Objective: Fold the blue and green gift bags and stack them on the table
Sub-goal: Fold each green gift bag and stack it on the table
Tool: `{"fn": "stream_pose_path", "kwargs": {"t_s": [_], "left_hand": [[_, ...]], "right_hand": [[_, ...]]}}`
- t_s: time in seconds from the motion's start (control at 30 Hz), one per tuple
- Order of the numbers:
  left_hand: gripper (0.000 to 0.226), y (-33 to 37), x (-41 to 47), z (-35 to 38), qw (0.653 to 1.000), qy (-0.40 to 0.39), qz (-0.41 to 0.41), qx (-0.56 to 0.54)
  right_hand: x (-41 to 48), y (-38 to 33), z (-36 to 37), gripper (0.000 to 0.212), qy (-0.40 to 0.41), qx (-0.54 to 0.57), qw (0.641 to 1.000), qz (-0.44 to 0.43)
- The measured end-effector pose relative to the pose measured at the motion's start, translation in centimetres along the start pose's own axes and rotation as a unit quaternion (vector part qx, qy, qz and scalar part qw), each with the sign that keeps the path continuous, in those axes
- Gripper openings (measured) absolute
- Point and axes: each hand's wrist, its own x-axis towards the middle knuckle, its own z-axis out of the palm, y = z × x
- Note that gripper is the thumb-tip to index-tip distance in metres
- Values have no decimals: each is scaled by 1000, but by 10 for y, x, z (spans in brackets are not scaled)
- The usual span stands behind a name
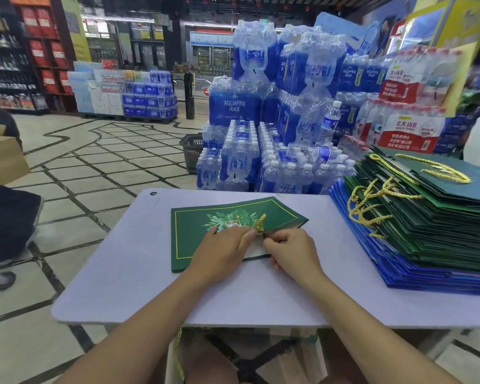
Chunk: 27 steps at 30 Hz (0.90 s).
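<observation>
A flattened green gift bag with a leaf design lies on the pale table, a little left of the middle. My left hand rests on the bag's near right part, fingers pressing down beside its yellow cord handle. My right hand is just to the right with curled fingers pinching the bag's near edge. On the table's right side stands a tall stack of folded bags, green ones with yellow cords on top and blue ones beneath.
Shrink-wrapped packs of water bottles are piled right behind the table. A dark shopping basket stands on the tiled floor at the pile's left. A person's dark legs and shoes are at the far left. Under the table is another bag.
</observation>
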Motion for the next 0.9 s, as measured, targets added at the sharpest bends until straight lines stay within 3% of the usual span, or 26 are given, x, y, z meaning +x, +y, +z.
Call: {"fn": "stream_pose_path", "kwargs": {"t_s": [0.2, 0.33, 0.4, 0.47, 0.53, 0.6, 0.7, 0.8, 0.9], "left_hand": [[46, 2, -1, -3, 1000, 2, 1, -13], [37, 1, 0, -2, 1000, 4, 24, 20], [41, -1, -1, 0, 998, 6, 29, 50], [60, -1, -1, 1, 998, 6, 27, 60], [75, 2, -3, -2, 997, 3, 28, 70], [80, 2, -4, -6, 992, 6, 11, 127], [94, -3, -5, -15, 977, -29, -82, 194], [106, -11, -9, -20, 976, -86, -115, 166], [109, -13, -14, -22, 978, -82, -97, 168]], "right_hand": [[-5, 0, -12, 22, -97, -37, 994, 47], [-9, 0, -31, 28, -158, -59, 982, 81], [-3, 1, -35, 36, -70, -134, 988, 30], [6, -4, -36, 26, 22, -208, 976, -54], [14, -12, -33, 21, -18, -278, 954, -108], [25, -15, -28, 25, -90, -314, 939, -107], [42, -14, -23, 20, -117, -220, 964, -88], [60, -23, -17, 22, -106, 12, 994, -1], [75, -36, -14, 13, -99, 237, 957, 139]]}}
